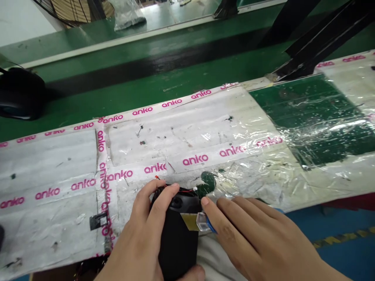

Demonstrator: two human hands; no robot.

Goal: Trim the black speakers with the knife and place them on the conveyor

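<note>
By the right hand (249,234), a blue-handled cutter (211,225) was gripped, its flat yellowish blade (190,221) pointed leftward over the far part of a black casing (178,249); whether the casing was touched by the blade could not be told. The casing was clasped in the left hand (149,222), at the near edge of the counter (181,134), with its long axis directed away from the body, so that it was crossed almost squarely by the blade. Thin wires (189,191) were exposed at its far end. Farther left, a small black piece (98,221) was seen beside printed tape (101,141).
</note>
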